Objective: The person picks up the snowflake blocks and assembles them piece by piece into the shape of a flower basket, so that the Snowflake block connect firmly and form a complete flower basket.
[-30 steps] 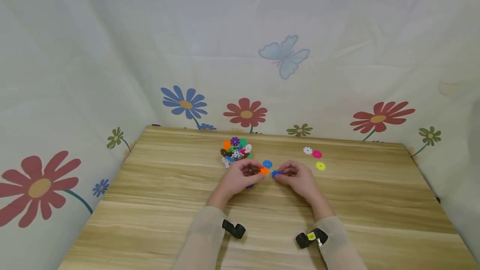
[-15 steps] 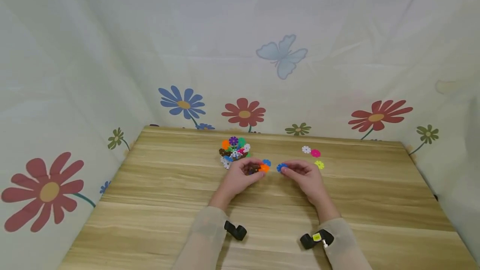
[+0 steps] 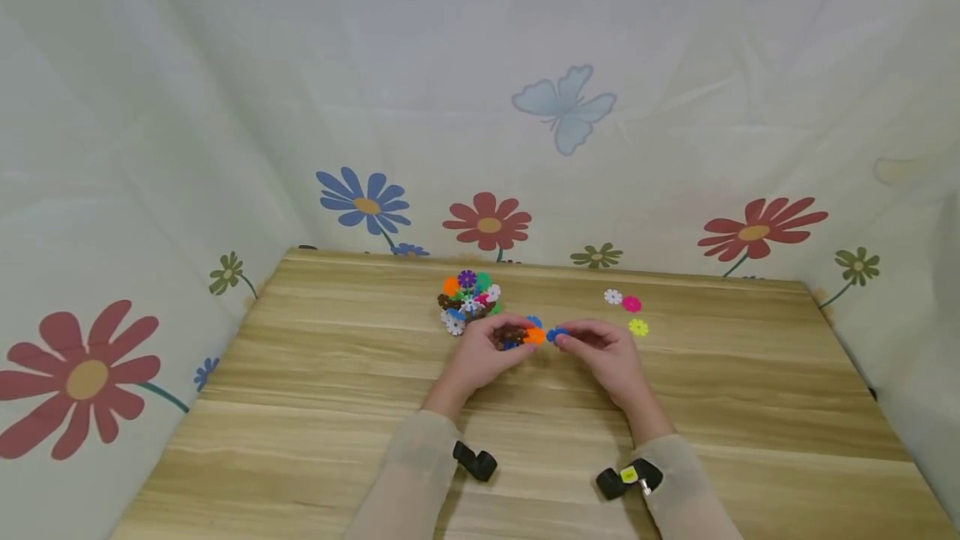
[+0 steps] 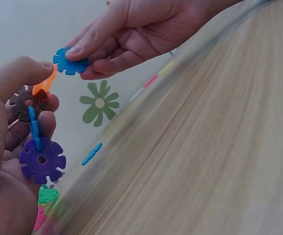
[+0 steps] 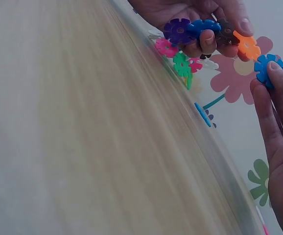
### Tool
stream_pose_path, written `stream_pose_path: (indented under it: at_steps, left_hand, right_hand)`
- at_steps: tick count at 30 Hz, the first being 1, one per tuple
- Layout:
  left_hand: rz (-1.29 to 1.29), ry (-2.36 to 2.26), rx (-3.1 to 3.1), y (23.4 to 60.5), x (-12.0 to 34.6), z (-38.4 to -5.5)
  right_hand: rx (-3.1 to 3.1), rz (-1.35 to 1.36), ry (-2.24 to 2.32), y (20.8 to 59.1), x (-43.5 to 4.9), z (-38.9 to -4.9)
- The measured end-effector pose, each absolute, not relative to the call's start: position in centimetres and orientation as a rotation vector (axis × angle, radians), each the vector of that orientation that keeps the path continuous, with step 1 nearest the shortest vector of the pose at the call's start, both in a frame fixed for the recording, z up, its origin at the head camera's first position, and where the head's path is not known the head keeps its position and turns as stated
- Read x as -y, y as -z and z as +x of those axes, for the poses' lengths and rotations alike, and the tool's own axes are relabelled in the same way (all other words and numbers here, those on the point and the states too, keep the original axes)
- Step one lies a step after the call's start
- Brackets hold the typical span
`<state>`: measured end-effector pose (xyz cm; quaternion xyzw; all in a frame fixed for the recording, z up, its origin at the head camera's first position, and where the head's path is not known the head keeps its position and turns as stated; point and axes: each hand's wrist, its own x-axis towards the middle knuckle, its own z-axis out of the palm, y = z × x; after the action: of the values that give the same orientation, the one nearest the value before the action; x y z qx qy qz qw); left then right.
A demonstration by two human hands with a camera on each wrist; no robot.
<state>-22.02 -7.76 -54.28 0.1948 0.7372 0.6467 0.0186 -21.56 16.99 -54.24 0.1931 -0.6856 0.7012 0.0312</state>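
Observation:
My left hand [image 3: 478,355] grips a short chain of notched plastic snowflake discs. In the left wrist view its purple disc [image 4: 42,160] hangs lowest, followed by an edge-on blue disc [image 4: 34,128], a brown disc [image 4: 28,104] and an orange disc [image 4: 44,84] by the thumb. Between thumb and fingers, my right hand [image 3: 613,359] pinches a single blue disc [image 5: 265,73]. That disc is right beside the orange one [image 5: 248,46]; whether their edges touch, I cannot tell. Behind the hands, another blue disc [image 3: 534,322] lies on the table, partly hidden in the head view.
A cluster of joined, many-coloured discs [image 3: 470,304] stands beyond my left hand. At the right lie a white disc [image 3: 612,297], a pink disc [image 3: 632,304] and a yellow disc [image 3: 638,327]. The wooden table [image 3: 337,332] meets a flower-printed cloth [image 3: 420,107] at its far edge.
My right hand first moves right and slightly up with its blue disc, then comes back left toward the orange disc. My left hand shifts slightly right, still holding the chain.

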Motion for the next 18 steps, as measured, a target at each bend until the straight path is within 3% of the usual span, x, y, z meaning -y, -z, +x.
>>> stream_pose_path:
  at_steps: [18]
  left_hand:
    - [0.642, -1.987, -2.292, 54.18, 7.69, -21.9]
  right_hand:
    - [2.192, 0.577, -2.074, 53.98, -17.04, -21.29]
